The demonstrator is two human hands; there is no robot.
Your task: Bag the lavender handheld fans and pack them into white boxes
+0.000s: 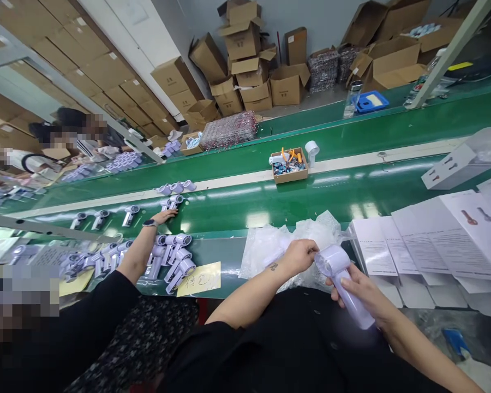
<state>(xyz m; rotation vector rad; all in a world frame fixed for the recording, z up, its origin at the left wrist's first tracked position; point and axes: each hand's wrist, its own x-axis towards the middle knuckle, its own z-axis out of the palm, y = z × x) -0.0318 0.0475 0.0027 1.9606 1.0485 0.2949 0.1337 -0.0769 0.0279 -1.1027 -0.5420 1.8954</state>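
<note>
A lavender handheld fan [354, 303] is tilted in front of my body, its round head up and its handle pointing down to the right. My right hand [358, 286] is wrapped around the handle just below the head. Beside the head's left rim is my left hand [301, 255], fingers curled and pinched together; whatever lies between them is hidden. Under my left forearm, clear bubble bags [265, 251] are heaped on the bench edge, with a lavender piece showing among them.
At left, a co-worker's hand [166, 215] reaches to fans on the green belt [229, 202]. More fans [178, 256] pile beside a handwritten card [200, 278]. A small parts carton [290, 173] sits mid-belt. Printed white boxes [429, 234] stand at right.
</note>
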